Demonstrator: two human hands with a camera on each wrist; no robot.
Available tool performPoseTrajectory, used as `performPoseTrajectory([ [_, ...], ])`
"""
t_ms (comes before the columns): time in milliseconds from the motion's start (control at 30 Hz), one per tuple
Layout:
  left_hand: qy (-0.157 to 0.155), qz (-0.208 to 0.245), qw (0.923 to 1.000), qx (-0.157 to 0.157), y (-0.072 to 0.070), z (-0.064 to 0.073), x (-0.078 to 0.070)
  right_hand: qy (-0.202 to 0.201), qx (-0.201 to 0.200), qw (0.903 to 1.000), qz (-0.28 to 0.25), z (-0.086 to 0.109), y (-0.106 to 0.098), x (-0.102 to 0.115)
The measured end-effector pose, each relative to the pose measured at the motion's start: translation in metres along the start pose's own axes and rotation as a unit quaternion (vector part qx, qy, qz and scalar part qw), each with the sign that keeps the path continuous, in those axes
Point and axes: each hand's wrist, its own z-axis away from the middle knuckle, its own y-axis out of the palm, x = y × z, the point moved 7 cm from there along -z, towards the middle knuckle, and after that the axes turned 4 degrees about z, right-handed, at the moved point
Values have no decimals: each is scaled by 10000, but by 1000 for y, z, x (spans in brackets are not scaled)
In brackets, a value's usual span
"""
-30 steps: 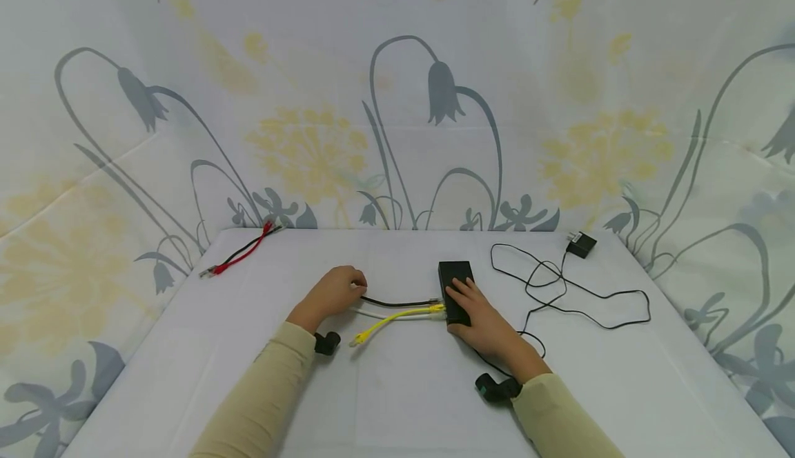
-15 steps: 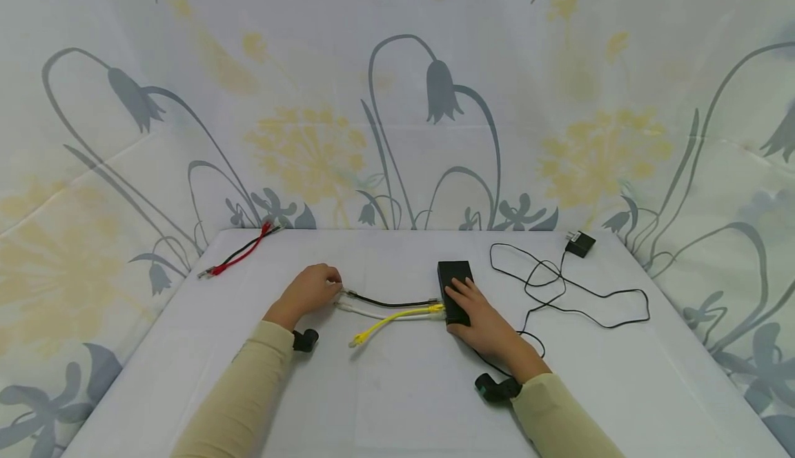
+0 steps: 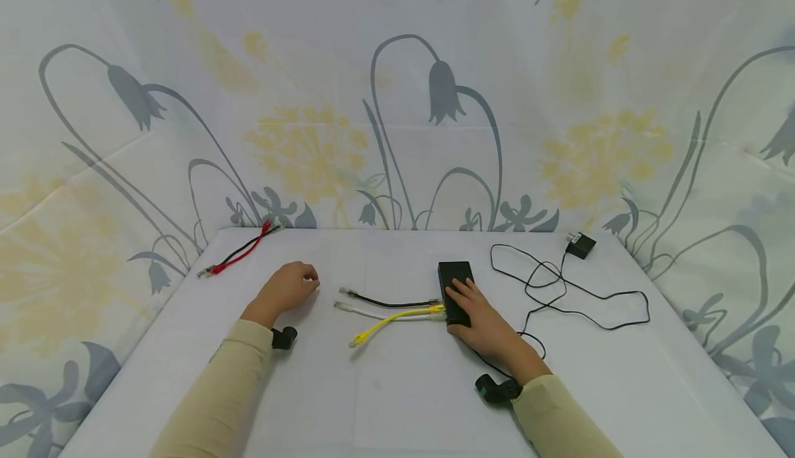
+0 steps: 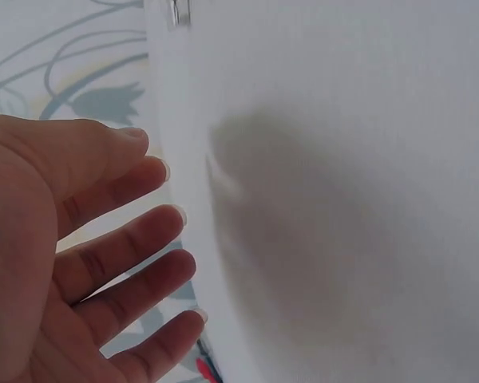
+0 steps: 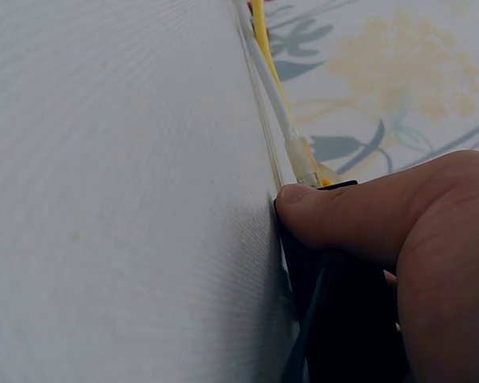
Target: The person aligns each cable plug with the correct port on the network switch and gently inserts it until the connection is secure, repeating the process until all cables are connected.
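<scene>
Left hand: we see the left hand (image 3: pixel 284 289) released, its fingers loosely bent and spaced apart, near the free ends of two cables.
Right hand: the right hand (image 3: pixel 481 320) lies over a black box (image 3: pixel 455 270), fingers spread fairly straight across its top, thumb against its near end; we see it resting there rather than clenched.
Box: it sits on the white table (image 3: pixel 397 389), right of middle.
Cables: a black cable (image 3: pixel 391 304), a yellow cable (image 3: pixel 394 317) and a white cable (image 3: pixel 357 310) meet the box's left side, their other ends lying leftward.
Power: we find an adapter (image 3: pixel 582 245) at back right, its thin cord (image 3: pixel 561 276) looping across the table.
Back left: a red cable (image 3: pixel 244 254) lies with a dark one, crossing near their far ends.
</scene>
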Motion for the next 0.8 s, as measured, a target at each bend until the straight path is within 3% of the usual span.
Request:
performPoseTrajectory([
  [800,-503,-321,9979,-251,-24,10,47,-76,-33,10000,29,0,2,-1],
])
